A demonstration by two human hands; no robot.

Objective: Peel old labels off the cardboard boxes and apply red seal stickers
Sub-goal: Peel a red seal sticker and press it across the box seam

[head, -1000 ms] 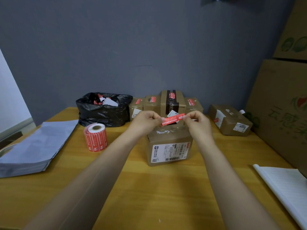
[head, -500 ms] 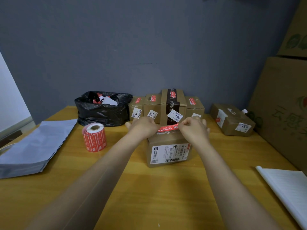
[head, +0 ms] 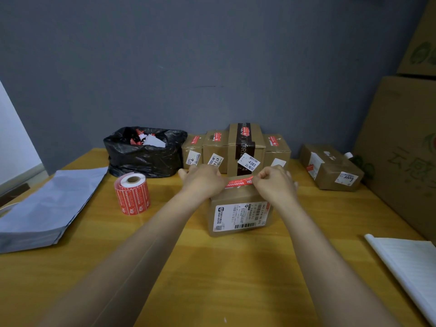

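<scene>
A small cardboard box [head: 238, 215] with a white shipping label on its front stands in the middle of the wooden table [head: 212, 279]. Across its top lies a red seal sticker [head: 238, 182]. My left hand [head: 203, 178] holds the sticker's left end down on the box top. My right hand [head: 273, 182], fingers curled, pinches its right end. The ends of the sticker are hidden under my fingers. A roll of red seal stickers [head: 132, 193] stands to the left of the box.
A black bin bag [head: 144, 153] with torn scraps sits at the back left. Several sealed boxes [head: 236, 147] line the wall, another box [head: 330, 167] lies to the right. Grey mailer bags [head: 47, 204] lie far left, white sheets [head: 405, 267] far right, big cartons [head: 401, 149] beyond.
Both hands have lowered the red sticker from mid-air onto the top of the box, and it now lies flat across it.
</scene>
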